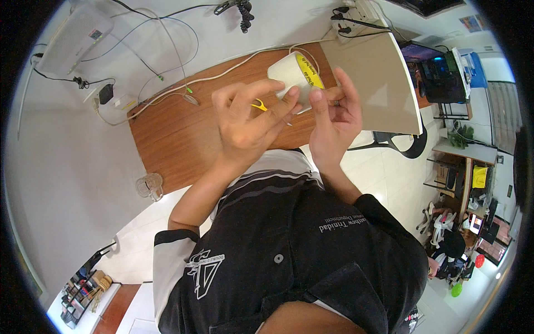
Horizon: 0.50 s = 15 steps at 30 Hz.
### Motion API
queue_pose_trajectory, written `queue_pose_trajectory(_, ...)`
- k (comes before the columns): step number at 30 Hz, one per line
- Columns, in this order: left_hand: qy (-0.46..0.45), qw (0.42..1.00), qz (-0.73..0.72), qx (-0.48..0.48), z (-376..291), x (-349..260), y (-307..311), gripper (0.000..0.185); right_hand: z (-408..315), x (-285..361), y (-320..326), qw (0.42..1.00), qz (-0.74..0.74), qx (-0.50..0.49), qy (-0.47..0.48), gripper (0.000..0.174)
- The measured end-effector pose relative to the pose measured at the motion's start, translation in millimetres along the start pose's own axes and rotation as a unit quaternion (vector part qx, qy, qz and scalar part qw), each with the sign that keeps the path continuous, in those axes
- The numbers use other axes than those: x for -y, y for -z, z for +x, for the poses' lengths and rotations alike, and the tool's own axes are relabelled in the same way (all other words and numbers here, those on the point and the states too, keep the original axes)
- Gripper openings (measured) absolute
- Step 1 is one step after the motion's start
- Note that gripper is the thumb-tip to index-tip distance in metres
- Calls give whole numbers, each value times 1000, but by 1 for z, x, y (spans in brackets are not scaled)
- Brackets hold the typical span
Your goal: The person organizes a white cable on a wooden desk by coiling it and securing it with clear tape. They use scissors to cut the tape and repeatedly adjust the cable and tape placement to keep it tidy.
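Note:
A wide roll of white tape [288,71] with a yellow printed core stands just beyond my hands, over a brown wooden tabletop [179,142]. My left hand [254,117] is raised over the table with its fingers bent and the thumb pointing towards the roll. Close to its right, my right hand [336,112] has its thumb up and its fingers curled, near the roll's lower right edge. Whether either hand holds the roll or a thin piece of it, I cannot tell. Partly hidden behind my left hand is a yellow handle [259,105], perhaps of scissors.
A clear glass mug [150,186] stands at the table's left corner. Cables and a white router [77,37] are along the wall. A beige panel [371,79] adjoins the table at the right, with a black chair [400,144] beyond. Another person [452,246] sits far off at the right.

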State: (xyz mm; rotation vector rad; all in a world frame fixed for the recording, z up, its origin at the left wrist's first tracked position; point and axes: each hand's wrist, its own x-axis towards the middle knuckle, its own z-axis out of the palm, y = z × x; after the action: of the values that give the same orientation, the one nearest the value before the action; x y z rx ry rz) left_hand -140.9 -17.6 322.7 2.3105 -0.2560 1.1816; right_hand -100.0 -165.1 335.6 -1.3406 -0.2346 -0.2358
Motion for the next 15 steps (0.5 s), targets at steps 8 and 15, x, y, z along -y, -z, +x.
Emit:
queue_pose_trajectory(8,123,978,-169,-18,3,10,-5,50,17,-2,2,996,54,-22,-72,43)
queue_pose_trajectory(15,177,969,-156,73,10,11,-15,95,18,-12,0,954,182,-69,-226,29)
